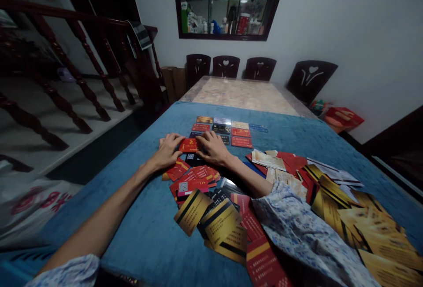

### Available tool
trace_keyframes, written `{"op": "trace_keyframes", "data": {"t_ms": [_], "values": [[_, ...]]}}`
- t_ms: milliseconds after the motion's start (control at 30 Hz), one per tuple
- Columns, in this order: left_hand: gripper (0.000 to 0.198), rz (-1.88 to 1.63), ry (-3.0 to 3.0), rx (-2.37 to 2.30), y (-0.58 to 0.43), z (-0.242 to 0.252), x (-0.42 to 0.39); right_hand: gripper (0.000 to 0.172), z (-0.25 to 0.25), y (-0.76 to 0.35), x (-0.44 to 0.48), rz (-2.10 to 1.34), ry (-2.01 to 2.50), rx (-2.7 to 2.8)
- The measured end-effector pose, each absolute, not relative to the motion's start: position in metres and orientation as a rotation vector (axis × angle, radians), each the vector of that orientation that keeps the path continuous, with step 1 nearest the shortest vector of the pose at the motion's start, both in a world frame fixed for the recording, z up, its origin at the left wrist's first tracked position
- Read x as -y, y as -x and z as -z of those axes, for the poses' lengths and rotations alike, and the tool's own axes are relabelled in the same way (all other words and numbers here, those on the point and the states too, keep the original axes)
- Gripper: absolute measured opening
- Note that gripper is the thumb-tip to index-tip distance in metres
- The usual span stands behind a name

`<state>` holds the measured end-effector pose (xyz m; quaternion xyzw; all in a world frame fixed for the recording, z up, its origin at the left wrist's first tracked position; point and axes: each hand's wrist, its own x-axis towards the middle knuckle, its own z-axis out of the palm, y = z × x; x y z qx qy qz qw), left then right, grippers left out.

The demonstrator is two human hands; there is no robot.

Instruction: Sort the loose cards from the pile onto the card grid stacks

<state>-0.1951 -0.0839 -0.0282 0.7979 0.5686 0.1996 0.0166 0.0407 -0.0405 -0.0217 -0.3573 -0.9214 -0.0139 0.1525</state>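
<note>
Both my hands rest on a blue cloth that covers the table. My left hand and my right hand pinch the two ends of a red card lying flat between them. Just beyond it, several cards lie in neat rows: red, black, pale and blue ones. Nearer to me sprawls a loose heap of red, black and gold cards, partly under my right forearm.
More gold and red cards spread over the cloth on the right. The far half of the table is bare stone. Dark chairs line the far edge. A wooden stair railing stands at left, a glass wall cabinet behind.
</note>
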Motion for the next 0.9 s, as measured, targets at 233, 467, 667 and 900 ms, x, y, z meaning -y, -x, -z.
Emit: {"op": "trace_keyframes", "data": {"t_ms": [233, 467, 667, 900], "values": [[0.052, -0.567, -2.495, -1.749, 0.194, 0.026, 0.083, 0.050, 0.015, -0.042, 0.044, 0.046, 1.047, 2.681], [0.049, -0.498, -2.505, -1.769, 0.190, 0.022, 0.082, 0.051, 0.007, -0.043, 0.045, 0.066, 1.100, 2.710], [0.049, -0.457, -2.519, -1.751, 0.188, 0.018, 0.078, 0.044, 0.001, -0.045, 0.040, 0.060, 1.112, 2.749], [0.046, -0.429, -2.541, -1.684, 0.180, 0.013, 0.072, 0.048, -0.004, -0.055, 0.033, 0.008, 1.123, 2.775]]}}
